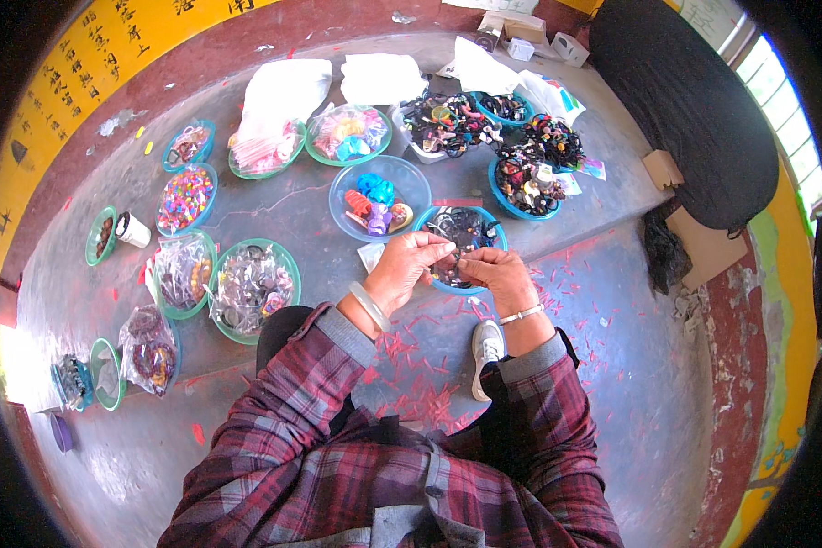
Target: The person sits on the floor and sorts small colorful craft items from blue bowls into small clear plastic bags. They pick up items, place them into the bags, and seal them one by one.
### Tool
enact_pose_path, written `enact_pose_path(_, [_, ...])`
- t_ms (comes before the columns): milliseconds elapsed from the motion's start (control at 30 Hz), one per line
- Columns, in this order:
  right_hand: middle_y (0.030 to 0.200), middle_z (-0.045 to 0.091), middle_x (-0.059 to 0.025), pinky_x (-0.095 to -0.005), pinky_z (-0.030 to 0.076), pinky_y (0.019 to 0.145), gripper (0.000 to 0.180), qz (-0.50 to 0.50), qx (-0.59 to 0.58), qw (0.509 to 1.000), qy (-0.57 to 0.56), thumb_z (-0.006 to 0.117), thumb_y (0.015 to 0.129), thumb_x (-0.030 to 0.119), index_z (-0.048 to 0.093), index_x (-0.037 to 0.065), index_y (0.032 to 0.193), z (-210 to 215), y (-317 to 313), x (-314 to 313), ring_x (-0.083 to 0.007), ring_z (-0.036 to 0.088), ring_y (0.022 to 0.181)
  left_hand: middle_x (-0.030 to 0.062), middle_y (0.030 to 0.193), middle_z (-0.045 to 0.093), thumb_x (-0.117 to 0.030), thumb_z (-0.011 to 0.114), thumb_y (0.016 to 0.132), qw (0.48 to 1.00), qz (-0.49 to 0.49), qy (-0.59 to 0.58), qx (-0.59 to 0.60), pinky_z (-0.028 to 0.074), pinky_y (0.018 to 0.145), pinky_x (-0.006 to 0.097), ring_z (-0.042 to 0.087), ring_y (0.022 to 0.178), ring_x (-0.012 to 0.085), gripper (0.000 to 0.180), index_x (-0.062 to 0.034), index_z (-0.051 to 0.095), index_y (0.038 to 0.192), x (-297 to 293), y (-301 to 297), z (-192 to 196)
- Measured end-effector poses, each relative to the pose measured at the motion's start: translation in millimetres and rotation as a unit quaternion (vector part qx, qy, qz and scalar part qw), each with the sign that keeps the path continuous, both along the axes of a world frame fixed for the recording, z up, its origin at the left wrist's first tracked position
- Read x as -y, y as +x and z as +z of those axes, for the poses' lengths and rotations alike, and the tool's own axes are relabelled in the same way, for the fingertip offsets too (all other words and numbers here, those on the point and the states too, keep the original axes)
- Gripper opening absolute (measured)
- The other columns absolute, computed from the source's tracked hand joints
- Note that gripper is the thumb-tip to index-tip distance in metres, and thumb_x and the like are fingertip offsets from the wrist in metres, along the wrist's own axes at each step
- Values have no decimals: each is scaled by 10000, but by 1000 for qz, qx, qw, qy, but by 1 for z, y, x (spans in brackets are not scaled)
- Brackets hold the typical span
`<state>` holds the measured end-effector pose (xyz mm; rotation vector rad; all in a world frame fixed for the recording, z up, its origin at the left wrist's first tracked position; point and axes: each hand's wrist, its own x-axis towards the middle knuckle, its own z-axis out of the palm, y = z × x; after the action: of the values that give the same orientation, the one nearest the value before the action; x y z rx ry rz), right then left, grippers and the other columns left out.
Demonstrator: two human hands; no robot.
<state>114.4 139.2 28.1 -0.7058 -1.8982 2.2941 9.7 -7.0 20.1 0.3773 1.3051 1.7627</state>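
Observation:
My left hand point(400, 269), with a pale bangle at the wrist, pinches thumb against fingertips. My right hand point(505, 277), wearing a thin bracelet, pinches the same way close beside it. Whatever sits between the fingertips is small and dark, and I cannot make out its kind. Both hands are over the near part of a blue basin point(496, 235), which holds dark, thin looped items point(457, 224) and some clear plastic. Just behind it stands a clear bluish basin point(345, 187) with blue, red and purple pieces.
Green and blue basins of bagged and loose trinkets stand to the left, including colourful beads point(184, 197) and a bagged batch point(251, 283). White sacks point(288, 91) line the back. Heaps of black hair ties point(443, 123) lie behind right. Red scraps point(420, 393) litter the floor near my shoe point(487, 352).

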Motion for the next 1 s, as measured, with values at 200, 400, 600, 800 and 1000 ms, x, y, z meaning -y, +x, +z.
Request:
enact_pose_path(200, [740,632,-44,-210,446,596,84,-11,-9,1000,-5,664,729,47,631,-5,786,-2,0,2,-96,566,634,28,814,626,-197,590,826,999,-9,22,25,345,463,156,552,682,46,190,-42,601,934,1,2,8])
enact_pose_path(400, [732,625,-31,-216,434,589,95,-2,-9,1000,16,680,721,59,629,-5,768,0,-1,3,-91,556,640,27,790,621,-198,593,824,999,-4,26,18,325,436,147,522,613,33,213,-27,599,951,1,2,6])
enact_pose_path(600, [733,625,-14,-216,439,601,108,-137,-40,963,228,635,762,100,646,9,820,-7,-5,3,-86,554,657,34,762,624,-198,592,824,995,92,-17,-21,302,406,161,464,496,31,191,-21,613,894,0,1,4])
enact_pose_path(800, [824,629,-46,-214,454,665,240,-108,-75,983,131,615,802,143,609,-25,974,-2,-9,29,-88,564,737,73,711,630,-133,593,802,887,196,-73,-411,409,478,254,508,506,111,159,12,613,864,-6,8,-9])
enact_pose_path(1000, [838,612,-44,-206,443,607,322,-109,-66,987,-93,606,825,194,568,-30,1052,-7,-15,35,-95,563,702,156,826,565,-133,587,732,746,134,-114,-642,453,706,393,549,792,335,224,5,571,908,-10,25,0])
